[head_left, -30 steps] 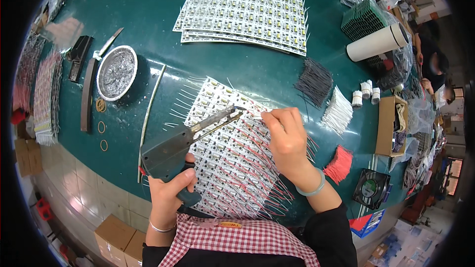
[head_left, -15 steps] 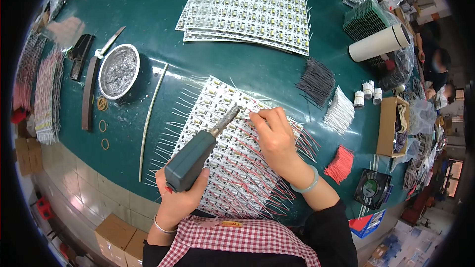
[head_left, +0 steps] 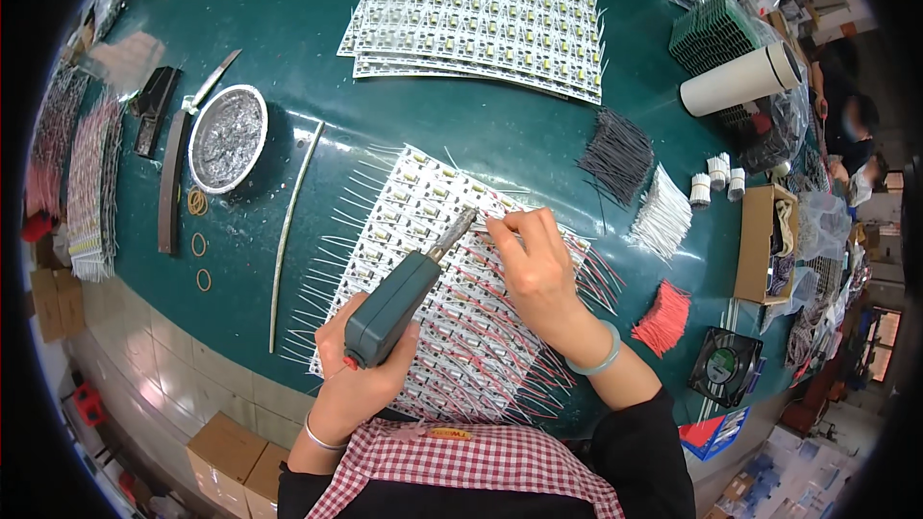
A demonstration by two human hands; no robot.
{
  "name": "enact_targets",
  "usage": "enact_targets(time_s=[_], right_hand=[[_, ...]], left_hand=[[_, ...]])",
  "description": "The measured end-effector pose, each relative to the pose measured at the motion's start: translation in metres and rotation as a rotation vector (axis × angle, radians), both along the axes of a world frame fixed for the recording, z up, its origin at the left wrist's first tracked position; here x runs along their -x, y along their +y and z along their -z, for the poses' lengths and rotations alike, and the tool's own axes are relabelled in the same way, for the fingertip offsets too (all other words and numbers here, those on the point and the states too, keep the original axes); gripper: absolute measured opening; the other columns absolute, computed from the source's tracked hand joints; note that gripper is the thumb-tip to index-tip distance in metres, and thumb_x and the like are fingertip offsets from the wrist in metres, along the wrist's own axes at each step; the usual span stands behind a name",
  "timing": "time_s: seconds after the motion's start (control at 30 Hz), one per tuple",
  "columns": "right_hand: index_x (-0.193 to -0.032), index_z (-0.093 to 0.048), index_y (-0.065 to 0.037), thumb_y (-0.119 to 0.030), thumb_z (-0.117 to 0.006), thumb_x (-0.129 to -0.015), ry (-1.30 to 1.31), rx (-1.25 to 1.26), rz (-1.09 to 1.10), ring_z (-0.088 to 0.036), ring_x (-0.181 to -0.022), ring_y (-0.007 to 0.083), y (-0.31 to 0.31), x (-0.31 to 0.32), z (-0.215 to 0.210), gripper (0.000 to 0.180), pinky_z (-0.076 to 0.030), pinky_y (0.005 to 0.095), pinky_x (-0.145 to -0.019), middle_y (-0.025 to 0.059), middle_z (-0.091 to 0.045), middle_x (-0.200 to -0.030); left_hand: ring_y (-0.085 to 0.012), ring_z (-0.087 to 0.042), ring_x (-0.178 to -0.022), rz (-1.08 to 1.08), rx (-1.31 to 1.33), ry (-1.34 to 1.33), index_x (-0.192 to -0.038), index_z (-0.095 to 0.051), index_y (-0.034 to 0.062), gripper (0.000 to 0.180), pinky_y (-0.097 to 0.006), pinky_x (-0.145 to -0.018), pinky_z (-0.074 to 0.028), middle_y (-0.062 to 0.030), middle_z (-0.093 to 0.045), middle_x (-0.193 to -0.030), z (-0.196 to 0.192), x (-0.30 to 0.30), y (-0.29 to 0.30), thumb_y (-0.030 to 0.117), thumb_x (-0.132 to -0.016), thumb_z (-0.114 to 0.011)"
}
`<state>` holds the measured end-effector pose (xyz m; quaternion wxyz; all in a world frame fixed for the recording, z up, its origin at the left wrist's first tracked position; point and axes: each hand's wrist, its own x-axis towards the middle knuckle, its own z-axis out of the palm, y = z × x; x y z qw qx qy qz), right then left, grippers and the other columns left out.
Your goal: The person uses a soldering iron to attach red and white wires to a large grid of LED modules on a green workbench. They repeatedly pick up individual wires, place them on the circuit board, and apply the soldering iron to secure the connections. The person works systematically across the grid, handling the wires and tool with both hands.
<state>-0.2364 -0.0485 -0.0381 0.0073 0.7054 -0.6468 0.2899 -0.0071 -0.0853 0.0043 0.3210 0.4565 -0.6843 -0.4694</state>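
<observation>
My left hand (head_left: 361,370) is wrapped round the dark green body of a soldering gun (head_left: 392,306). Its hot tip slants up to the right and ends over the upper part of a white circuit board panel (head_left: 370,274). Close beside that tip, my right hand (head_left: 540,274) pinches a thin wire at the panel; the wire is mostly hidden by the fingers. Red wires (head_left: 481,332) stand out in rows across the panel's lower right part, and pale wires fringe its left edge.
A stack of similar panels (head_left: 476,19) lies at the back. To the left are a white bowl of grey solder scraps (head_left: 228,139), a knife (head_left: 213,80) and rubber bands (head_left: 199,244). On the right are black (head_left: 615,156), white (head_left: 661,214) and red wire bundles (head_left: 661,318), plus a fan (head_left: 726,367).
My left hand has moved the soldering gun up and to the right, bringing its tip closer to my right fingertips. My right hand stays nearly in place.
</observation>
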Motion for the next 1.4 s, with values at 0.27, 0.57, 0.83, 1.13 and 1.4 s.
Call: enact_targets(time_s=[0.27,0.57,0.83,1.13,1.4], right_hand=[[-0.107,-0.064,0.008,0.005,-0.066,-0.072,0.01,0.001,0.006,-0.056,-0.088,0.0303,0.001,0.0,0.0,0.035,-0.051,0.0373,-0.07,0.015,-0.057,-0.098],[-0.107,-0.065,0.008,0.005,-0.065,-0.073,0.008,-0.009,0.014,-0.056,-0.088,0.0301,0.001,-0.001,-0.001,0.034,-0.051,0.0372,-0.07,0.0147,-0.057,-0.098],[-0.103,-0.067,0.004,0.006,-0.067,-0.072,-0.117,0.035,0.049,-0.058,-0.086,0.0302,0.001,0.0,0.006,0.031,-0.051,0.0376,-0.071,0.0132,-0.059,-0.095],[-0.104,-0.069,0.002,0.007,-0.068,-0.07,-0.054,0.142,0.057,-0.061,-0.082,0.0281,0.013,-0.004,-0.014,0.034,-0.051,0.0368,-0.065,0.012,-0.063,-0.094],[-0.105,-0.069,0.003,0.007,-0.067,-0.072,-0.074,0.061,0.03,-0.059,-0.082,0.0277,0.012,-0.015,0.004,0.034,-0.051,0.0362,-0.066,0.0114,-0.062,-0.094]], left_hand=[[-0.0113,-0.057,-0.06,0.064,0.041,-0.089,-0.089,-0.069,-0.0027,0.013,-0.027,-0.055,-0.044,-0.0066,-0.061,-0.073,-0.005,-0.001,-0.002,0.001,-0.079,-0.076],[-0.0085,-0.06,-0.067,0.022,0.004,-0.022,-0.098,-0.071,-0.0046,0.02,-0.025,-0.059,-0.047,-0.0064,-0.067,-0.082,-0.01,-0.007,-0.002,0.001,-0.08,-0.076],[-0.0094,-0.064,-0.073,-0.089,-0.191,0.071,-0.099,-0.071,-0.0058,0.023,-0.025,-0.065,-0.051,-0.0071,-0.071,-0.089,-0.009,-0.012,0.004,0.002,-0.079,-0.079],[-0.0081,-0.064,-0.074,-0.212,-0.346,0.174,-0.1,-0.072,-0.0049,0.024,-0.025,-0.067,-0.052,-0.0057,-0.073,-0.087,-0.01,-0.021,0.008,0.002,-0.079,-0.08],[-0.0077,-0.064,-0.075,-0.116,-0.343,0.114,-0.099,-0.071,-0.0051,0.021,-0.024,-0.067,-0.051,-0.0066,-0.072,-0.089,-0.007,-0.032,0.015,0.001,-0.08,-0.079]])
